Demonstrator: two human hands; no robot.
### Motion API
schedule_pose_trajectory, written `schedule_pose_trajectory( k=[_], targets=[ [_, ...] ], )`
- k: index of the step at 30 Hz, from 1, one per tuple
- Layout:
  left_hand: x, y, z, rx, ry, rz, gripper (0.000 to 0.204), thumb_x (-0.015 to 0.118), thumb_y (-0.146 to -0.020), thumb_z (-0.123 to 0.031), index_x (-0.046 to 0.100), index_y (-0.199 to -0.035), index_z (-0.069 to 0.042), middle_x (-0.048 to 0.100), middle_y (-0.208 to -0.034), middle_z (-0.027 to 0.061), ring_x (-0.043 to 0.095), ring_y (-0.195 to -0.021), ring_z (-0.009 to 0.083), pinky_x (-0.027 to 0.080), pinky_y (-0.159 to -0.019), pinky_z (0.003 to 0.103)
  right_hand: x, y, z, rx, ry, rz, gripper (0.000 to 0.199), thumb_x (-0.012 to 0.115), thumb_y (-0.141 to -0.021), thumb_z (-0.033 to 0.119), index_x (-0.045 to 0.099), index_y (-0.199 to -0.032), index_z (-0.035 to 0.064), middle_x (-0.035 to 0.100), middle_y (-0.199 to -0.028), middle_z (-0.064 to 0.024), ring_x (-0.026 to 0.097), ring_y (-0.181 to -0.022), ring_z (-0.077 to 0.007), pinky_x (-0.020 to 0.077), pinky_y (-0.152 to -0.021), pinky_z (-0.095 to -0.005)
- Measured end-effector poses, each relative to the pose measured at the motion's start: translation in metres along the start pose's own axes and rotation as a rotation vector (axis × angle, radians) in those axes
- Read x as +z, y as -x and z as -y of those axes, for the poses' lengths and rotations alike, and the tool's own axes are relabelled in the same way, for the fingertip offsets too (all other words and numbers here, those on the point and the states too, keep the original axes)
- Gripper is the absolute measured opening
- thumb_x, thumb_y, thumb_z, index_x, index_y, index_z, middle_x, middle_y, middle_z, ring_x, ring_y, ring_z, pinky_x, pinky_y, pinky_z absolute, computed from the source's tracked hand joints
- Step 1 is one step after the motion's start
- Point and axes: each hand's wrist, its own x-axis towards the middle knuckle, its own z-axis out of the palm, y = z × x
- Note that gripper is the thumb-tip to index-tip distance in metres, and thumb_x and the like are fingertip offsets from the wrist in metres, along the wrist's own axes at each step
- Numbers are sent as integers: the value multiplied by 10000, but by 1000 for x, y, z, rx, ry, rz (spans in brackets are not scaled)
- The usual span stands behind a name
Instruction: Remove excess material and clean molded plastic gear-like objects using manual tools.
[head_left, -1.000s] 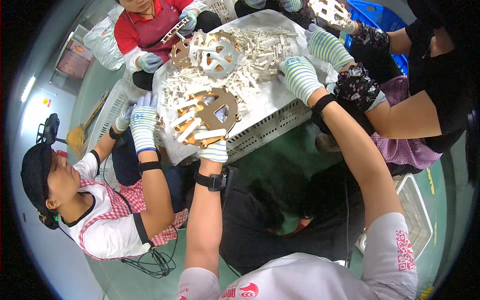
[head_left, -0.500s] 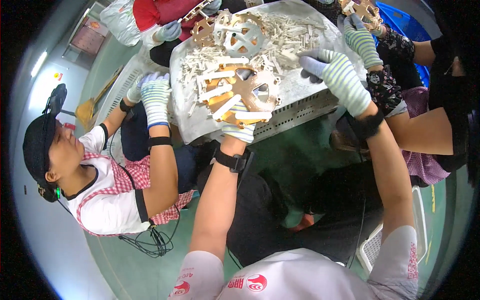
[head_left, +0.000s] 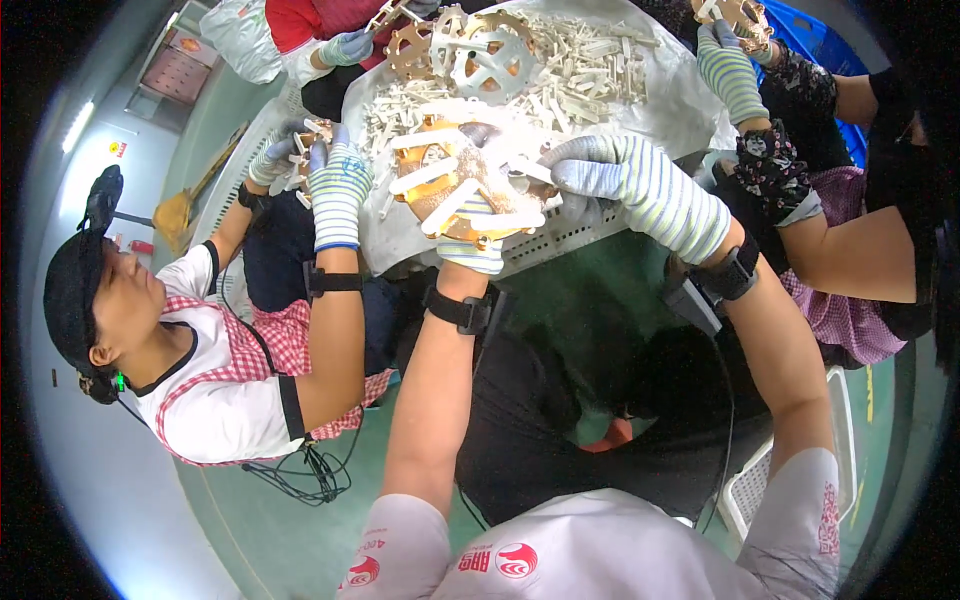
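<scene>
My left hand [head_left: 470,256], in a striped glove, holds up a copper-coloured round frame [head_left: 513,208] from below; most of its fingers are hidden behind the frame. Several white strips lie across the frame's face, pointing different ways. At the frame's right edge, my right hand [head_left: 640,190] is closed in a pinch on a white strip [head_left: 528,168], whose other end reaches over the frame. Just beyond is a heap of loose white strips [head_left: 590,75] on plastic sheeting. A silver round frame [head_left: 492,68] stands in the heap beside more copper-coloured ones.
Perforated crates [head_left: 545,238] support the sheeting. At the left, a co-worker's gloved hands [head_left: 338,195] hold a copper-coloured piece. Another person's gloved hand [head_left: 728,80] is at the upper right, near a blue crate [head_left: 815,45]. A white basket [head_left: 745,492] sits on the floor.
My right hand has moved left from the heap's edge to the frame and now pinches a strip there. The co-worker at the left has raised a copper-coloured piece into view.
</scene>
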Motion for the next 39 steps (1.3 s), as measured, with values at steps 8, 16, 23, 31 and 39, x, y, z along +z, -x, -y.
schedule_pose_trajectory(
  k=[8, 16, 23, 31, 39],
  targets=[
    [1, -5, -1, 16, -78, -5, 920, 796, -635, -649, 576, -1351, -114, 606, -1341, 154, 618, -1156, 376, 467, -1042, 540, 6, 4, -2, 23, -36, -68, 370, 675, -994, 339, 714, -1149, 5, 669, -840, 19, 592, -768, -56, 467, -716, -232],
    [-2, -1, -2, 21, -37, 19, 901, 769, -668, -651, 558, -1361, -117, 591, -1350, 157, 611, -1161, 367, 468, -1040, 542, 5, 5, 2, 68, 0, -30, 365, 653, -1008, 350, 710, -1170, 28, 642, -810, 29, 563, -747, -49, 453, -689, -226],
    [-7, 9, 1, 6, 47, 32, 876, 755, -697, -626, 545, -1373, -111, 586, -1357, 154, 605, -1172, 355, 467, -1046, 527, 8, 2, -3, 47, 22, 5, 397, 654, -1008, 363, 704, -1205, 22, 658, -821, 18, 580, -762, -54, 463, -705, -236],
    [-10, 16, 1, -17, 135, 64, 847, 739, -729, -597, 529, -1386, -105, 581, -1364, 150, 598, -1185, 342, 466, -1052, 511, 14, -3, -5, -115, 163, -6, 339, 670, -1005, 282, 730, -1161, -13, 727, -919, -32, 632, -838, -91, 512, -823, -270],
    [-13, 14, 2, -43, 235, 75, 819, 723, -762, -569, 514, -1399, -99, 576, -1372, 146, 592, -1197, 328, 464, -1058, 494, 14, -2, 6, -92, 135, 55, 268, 691, -987, 216, 749, -1132, -2, 749, -959, -52, 666, -889, -100, 540, -836, -273]
  ],
)
